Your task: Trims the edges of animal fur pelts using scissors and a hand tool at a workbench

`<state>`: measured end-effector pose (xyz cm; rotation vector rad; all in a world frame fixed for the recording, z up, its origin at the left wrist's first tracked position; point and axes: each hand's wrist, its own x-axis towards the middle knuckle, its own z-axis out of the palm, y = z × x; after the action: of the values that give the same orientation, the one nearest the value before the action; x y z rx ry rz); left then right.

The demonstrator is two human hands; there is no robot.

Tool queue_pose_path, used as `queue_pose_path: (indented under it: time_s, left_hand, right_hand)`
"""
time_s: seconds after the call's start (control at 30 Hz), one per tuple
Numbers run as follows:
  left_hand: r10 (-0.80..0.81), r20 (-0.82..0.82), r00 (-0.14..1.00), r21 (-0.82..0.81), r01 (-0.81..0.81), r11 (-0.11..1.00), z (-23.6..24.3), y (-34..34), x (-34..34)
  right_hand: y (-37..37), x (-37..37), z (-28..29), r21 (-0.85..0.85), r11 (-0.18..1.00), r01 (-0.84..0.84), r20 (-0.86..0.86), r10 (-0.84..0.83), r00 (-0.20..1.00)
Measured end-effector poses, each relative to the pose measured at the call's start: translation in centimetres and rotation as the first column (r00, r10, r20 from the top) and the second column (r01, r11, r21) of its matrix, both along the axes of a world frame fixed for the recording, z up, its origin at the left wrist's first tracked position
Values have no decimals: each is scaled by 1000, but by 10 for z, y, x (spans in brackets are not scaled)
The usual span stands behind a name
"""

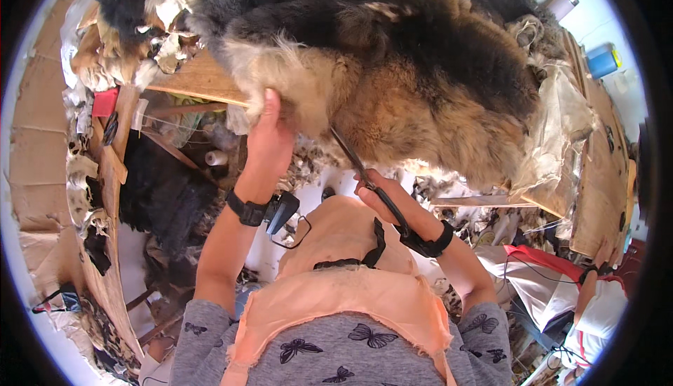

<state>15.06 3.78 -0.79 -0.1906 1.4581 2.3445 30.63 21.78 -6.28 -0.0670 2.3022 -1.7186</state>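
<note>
Closest in, the right grip is closed round a long dark-handled tool; its narrow end reaches up and away to the near border of the fur, but whether it is a knife or a pair of scissors is hard to tell. A little farther off, the left grip holds the pale left part of a big furry hide, thumb on the hair side, fingers hidden behind it.

The hide lies over the counter, across and past its near edge, tan in front and black toward the far side. It should be soft and floppy, folding wherever nothing props it, and fairly heavy if lifted whole, though a single border will probably feel light. Long hair is likely to slide under a loose pinch, so the better hold is the rim, thumb above and fingers flat against the skin, close to the tool but clear of its tip. The skin itself looks unlikely to break, yet thin ragged borders might tear if tugged.

Past the hide's right end, a pale crumpled sheet droops over the counter; toward the far left corner sit patchy fur scraps. Farthest, near the far right corner, stands a metal cup.
</note>
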Motion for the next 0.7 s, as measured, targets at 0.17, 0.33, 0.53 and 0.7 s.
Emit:
queue_pose_path:
  time_s: [0.17,0.33,0.53,0.7]
  left_hand:
    - [137,-123,983,36,-134,990,5,-3,6]
    - [25,-310,950,-128,-68,989,11,-4,13]
    - [-87,-269,959,-183,38,982,19,-10,25]
    - [-97,-283,954,-116,67,991,6,-16,34]
  right_hand:
    - [-5,-5,0,11,1000,26,1,-26,1000]
    - [-15,-19,3,11,995,99,-23,-98,995]
    - [-24,-33,19,-24,993,111,-9,-112,994]
    - [-25,-40,19,-122,980,158,161,-138,977]
